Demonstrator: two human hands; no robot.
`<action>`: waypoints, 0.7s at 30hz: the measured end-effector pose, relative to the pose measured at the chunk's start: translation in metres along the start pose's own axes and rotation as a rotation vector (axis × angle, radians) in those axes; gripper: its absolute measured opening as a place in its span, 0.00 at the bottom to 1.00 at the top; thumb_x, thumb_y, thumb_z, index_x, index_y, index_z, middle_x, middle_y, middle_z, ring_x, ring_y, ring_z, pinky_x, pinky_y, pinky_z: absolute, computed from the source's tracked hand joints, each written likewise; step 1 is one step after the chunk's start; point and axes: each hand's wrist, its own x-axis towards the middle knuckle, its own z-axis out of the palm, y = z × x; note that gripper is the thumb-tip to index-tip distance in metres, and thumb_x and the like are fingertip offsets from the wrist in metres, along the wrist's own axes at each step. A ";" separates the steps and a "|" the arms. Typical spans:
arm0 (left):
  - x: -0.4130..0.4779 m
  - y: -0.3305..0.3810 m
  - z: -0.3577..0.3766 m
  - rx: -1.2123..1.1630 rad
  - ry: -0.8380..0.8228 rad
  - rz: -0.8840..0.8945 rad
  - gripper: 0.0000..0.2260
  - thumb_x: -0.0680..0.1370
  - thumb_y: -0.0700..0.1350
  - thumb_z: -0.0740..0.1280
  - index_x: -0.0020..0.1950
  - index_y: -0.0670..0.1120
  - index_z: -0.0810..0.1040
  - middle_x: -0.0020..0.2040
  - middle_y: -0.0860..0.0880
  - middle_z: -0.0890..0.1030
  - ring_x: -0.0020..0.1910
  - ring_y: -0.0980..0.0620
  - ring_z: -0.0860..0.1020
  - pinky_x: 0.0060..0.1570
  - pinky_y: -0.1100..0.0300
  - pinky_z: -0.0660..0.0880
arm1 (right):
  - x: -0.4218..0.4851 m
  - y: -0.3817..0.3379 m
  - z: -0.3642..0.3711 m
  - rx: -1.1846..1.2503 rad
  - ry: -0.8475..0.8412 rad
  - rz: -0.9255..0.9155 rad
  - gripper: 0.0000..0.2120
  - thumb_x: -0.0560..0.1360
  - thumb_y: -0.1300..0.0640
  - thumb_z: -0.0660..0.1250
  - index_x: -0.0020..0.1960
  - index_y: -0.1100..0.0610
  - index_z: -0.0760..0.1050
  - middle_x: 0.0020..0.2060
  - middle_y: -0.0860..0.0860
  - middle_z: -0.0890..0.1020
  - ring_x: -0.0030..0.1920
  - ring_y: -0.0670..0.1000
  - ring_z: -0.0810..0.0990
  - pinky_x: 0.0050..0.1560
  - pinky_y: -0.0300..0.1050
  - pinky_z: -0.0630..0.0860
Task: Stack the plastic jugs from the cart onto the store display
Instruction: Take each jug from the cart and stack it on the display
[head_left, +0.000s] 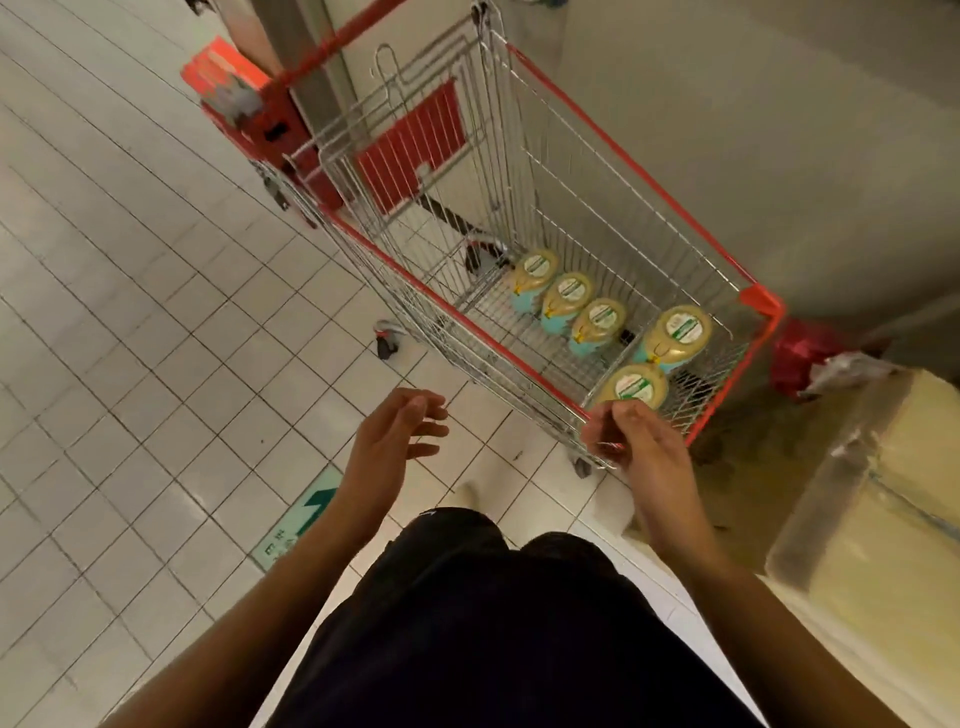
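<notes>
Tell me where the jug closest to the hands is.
Head view, right of centre: the nearest jug stands in the near corner of the cart, just beyond the right hand, another jug behind it.

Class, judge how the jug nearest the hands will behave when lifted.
The nearest jug looks full of pale liquid, so probably heavy for its size. Its smooth plastic may slip; standing upright, it could tip if nudged.
</notes>
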 end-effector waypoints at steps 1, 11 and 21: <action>0.009 0.000 -0.008 0.003 -0.001 -0.011 0.13 0.88 0.45 0.55 0.59 0.44 0.79 0.54 0.47 0.84 0.55 0.44 0.83 0.51 0.54 0.82 | 0.007 -0.001 0.010 -0.007 0.006 0.010 0.19 0.87 0.59 0.59 0.42 0.54 0.82 0.37 0.51 0.83 0.42 0.48 0.83 0.47 0.42 0.82; 0.120 0.043 -0.020 0.022 -0.154 -0.020 0.12 0.87 0.44 0.57 0.59 0.44 0.80 0.53 0.46 0.84 0.53 0.46 0.83 0.51 0.53 0.81 | 0.077 -0.007 0.049 -0.139 0.062 0.096 0.16 0.87 0.58 0.56 0.49 0.63 0.80 0.43 0.58 0.85 0.46 0.50 0.85 0.48 0.41 0.82; 0.250 0.091 0.037 0.063 -0.184 -0.115 0.13 0.87 0.41 0.57 0.60 0.38 0.79 0.54 0.38 0.83 0.49 0.47 0.83 0.50 0.52 0.79 | 0.218 -0.038 0.050 -0.059 0.118 0.158 0.15 0.87 0.59 0.58 0.52 0.64 0.80 0.44 0.58 0.86 0.45 0.49 0.85 0.46 0.37 0.82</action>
